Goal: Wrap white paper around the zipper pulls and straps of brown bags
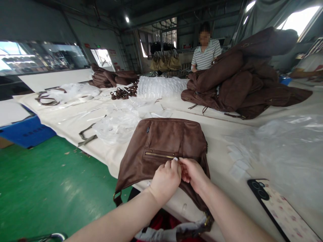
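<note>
A brown leather-look shoulder bag lies on the table in front of me, with its strap end hanging toward my lap. A brass zipper runs across its front. My left hand is closed at the right end of that zipper, and a small white bit shows at its fingertips. Close against it, my right hand has its fingers curled in a pinch. What either hand grips is hidden between the fingers.
A heap of brown bags stands at the back right. Clear plastic bags and a phone in a patterned case lie on the right. Plastic wrap is at left. A person in a striped shirt is behind the table.
</note>
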